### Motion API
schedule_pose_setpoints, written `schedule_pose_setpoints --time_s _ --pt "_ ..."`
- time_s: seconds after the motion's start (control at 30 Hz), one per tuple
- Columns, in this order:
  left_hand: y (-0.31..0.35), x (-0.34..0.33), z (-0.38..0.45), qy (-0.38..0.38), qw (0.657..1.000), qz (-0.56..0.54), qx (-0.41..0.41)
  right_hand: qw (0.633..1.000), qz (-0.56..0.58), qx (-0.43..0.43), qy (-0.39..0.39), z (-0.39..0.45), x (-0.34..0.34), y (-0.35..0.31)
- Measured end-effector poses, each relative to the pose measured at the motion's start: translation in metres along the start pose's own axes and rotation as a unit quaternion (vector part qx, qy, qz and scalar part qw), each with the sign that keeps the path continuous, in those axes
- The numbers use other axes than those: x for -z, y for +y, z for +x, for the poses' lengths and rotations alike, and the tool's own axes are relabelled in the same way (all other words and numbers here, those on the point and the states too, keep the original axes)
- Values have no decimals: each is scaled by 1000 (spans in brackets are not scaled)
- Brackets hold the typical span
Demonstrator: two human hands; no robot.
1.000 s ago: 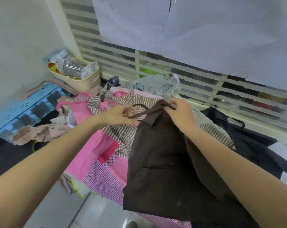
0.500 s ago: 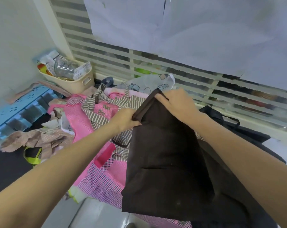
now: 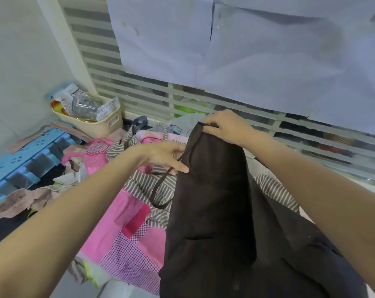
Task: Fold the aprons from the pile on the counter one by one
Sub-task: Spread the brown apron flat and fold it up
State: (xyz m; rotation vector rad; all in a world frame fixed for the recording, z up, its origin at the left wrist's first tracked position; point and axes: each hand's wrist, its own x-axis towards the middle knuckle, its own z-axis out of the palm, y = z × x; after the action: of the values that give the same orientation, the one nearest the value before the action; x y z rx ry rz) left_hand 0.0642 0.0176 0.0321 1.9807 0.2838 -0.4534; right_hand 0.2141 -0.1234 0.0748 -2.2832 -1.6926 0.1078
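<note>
Though crammed, beige basket (image 3: 109, 125) of packets (image 3: 104, 108).

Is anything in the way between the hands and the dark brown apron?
No, nothing visible. The right hand already grips the dark brown apron at its top edge, and the left hand touches its side, where the strap hangs in a loop.

Beige basket (image 3: 100, 125) beside blue rack (image 3: 20, 162)

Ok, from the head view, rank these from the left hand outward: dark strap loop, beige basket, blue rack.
1. Dark strap loop, touching the left hand, hanging just below it.
2. Beige basket, back-left against the wall.
3. Blue rack, far left on the counter.
</note>
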Motion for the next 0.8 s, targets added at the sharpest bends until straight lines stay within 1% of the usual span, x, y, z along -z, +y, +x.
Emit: schedule_pose_setpoints --time_s 0.07,0.1,0.13,0.17,0.23,0.27,0.3,0.33,0.37,0.4,0.47,0.53,0.6,0.63,0.67,0.7,0.73,0.77,0.8 --pt "3 -2 9 31 999 9 -6 1000 12 -2 2 2 1 -1" --pt "4 -5 12 65 997 28 -4 1000 15 4 4 2 2 -5" --pt "0 -7 18 104 992 71 0 1000 15 19 5 1 1 -10" --pt "-5 -10 23 150 981 126 -5 999 10 34 6 -1 1 -18" --pt "-18 -16 32 266 940 215 -23 999 -2 49 0 -14 -4 -31" --pt "-22 -21 32 295 929 222 -34 999 -10 47 -6 -22 -11 -35" --pt "-29 -24 31 307 923 224 -61 999 -26 39 -11 -32 -22 -37" --pt "-34 -26 29 305 921 231 -70 998 -47 38 -6 -43 -38 -37" --pt "-39 -27 26 290 918 259 -73 996 -79 48 3 -56 -57 -39" --pt "-48 -25 23 262 920 288 -39 992 -106 64 0 -68 -76 -41" --pt "-61 -20 16 206 913 352 13 986 -141 79 -39 -91 -112 -45" --pt "-71 -15 10 182 901 391 48 979 -171 80 -71 -105 -141 -45" --pt "-70 -15 4 171 881 436 61 973 -189 85 -99 -113 -158 -44" --pt "-72 -15 1 170 865 468 55 971 -196 88 -105 -116 -162 -44" --pt "-74 -15 -4 149 848 505 60 970 -200 94 -102 -117 -166 -44" --pt "-75 -13 -8 108 838 530 69 970 -198 101 -100 -118 -169 -44" --pt "-78 -12 -12 58 848 520 88 970 -192 108 -102 -120 -171 -45" --pt "-80 -12 -18 7 875 472 104 971 -185 119 -96 -121 -174 -47" --pt "-78 -12 -22 -35 920 374 110 971 -182 132 -83 -122 -177 -47"
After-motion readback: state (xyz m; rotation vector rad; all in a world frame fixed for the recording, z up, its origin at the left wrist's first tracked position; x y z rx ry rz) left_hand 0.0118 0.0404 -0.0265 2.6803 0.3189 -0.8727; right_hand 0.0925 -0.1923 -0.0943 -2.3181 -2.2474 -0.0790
